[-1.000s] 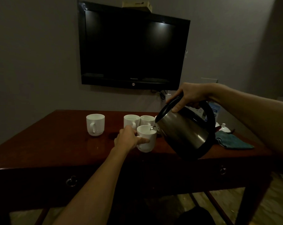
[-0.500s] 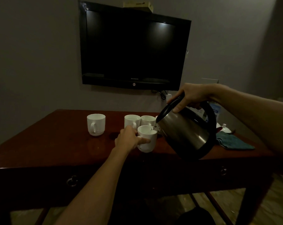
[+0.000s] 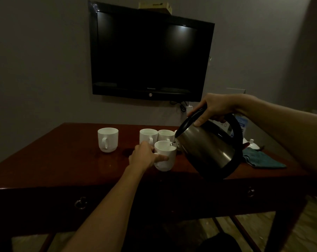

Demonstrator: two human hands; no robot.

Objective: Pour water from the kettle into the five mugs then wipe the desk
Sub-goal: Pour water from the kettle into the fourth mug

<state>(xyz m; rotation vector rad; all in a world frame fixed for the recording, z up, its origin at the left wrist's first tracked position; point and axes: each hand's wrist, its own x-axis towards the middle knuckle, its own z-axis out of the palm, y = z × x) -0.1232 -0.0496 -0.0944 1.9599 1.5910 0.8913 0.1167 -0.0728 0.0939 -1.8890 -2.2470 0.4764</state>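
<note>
pouring: right hand [image 3: 216,108] grips kettle [image 3: 208,148] handle, spout tipped over front mug [image 3: 165,155] rim; left hand [image 3: 145,157] wraps the mug near desk [image 3: 44,168] front edge.

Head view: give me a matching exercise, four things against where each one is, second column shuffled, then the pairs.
Things:
1. kettle
2. front mug
3. teal cloth
4. lone mug

Places:
A. flat on the desk's right side
B. gripped by the left hand
C. standing apart at the left
D. tilted in the right hand

Pairs: 1-D, 2-B, 3-A, 4-C
</note>
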